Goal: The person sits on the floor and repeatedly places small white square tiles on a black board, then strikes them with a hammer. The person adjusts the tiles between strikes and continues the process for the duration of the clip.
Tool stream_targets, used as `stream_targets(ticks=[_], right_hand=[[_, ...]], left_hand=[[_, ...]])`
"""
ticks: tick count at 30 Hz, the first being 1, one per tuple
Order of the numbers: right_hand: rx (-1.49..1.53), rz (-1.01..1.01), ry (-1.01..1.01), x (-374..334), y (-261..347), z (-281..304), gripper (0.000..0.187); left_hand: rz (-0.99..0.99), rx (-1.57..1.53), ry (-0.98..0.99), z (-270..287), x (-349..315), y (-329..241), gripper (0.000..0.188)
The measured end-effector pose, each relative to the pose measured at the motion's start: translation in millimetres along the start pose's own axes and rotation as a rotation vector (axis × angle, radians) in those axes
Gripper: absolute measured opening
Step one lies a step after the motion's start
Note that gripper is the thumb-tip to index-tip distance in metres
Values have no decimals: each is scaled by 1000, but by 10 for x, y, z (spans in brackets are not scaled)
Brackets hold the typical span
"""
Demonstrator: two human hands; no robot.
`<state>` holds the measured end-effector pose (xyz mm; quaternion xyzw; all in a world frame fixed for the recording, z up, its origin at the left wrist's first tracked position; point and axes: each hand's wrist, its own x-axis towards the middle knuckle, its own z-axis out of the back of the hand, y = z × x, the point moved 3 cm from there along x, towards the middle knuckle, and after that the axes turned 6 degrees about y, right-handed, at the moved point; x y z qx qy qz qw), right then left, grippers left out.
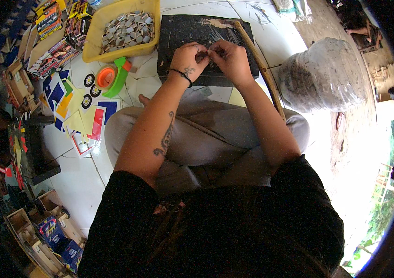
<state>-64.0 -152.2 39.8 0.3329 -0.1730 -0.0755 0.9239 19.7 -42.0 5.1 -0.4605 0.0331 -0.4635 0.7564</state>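
Observation:
My left hand (190, 60) and my right hand (231, 61) meet over a low black table (176, 27). Both are closed, fingertips pinched together at one spot. Whatever sits between the fingertips is too small to make out. Beyond my right hand, thin grey wire-like pieces (225, 35) lie on the tabletop beside a pale brown patch (216, 23). A long wooden stick (256, 52) rests along the table's right side and runs back toward my right knee.
At the far left stands a yellow basin (91, 37) of small grey square pieces (127, 31). Nearer lie a green tape dispenser (123, 76), several black wheels (87, 101) and coloured sheets (79, 123). Printed toy trucks (51, 58) line the left. A bulging plastic sack (322, 76) sits right.

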Motion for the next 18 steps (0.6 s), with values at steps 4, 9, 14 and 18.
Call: stream_targets(ticks=[4,9,14,18], right_hand=[[-473,92,-171,-170,16,276,31],[-614,-477,54,-659,-411,594,46],[-329,-254,65,-814,-392,715,42],[80,-307,157,-1271,-118,994,64]], left_hand=[[15,27,-11,-56,-52,-26,11],[-39,43,-67,-76,-52,-40,12],[-16,1,-49,-94,-72,-62,11],[-23,38,-48,-72,-70,-80,13]])
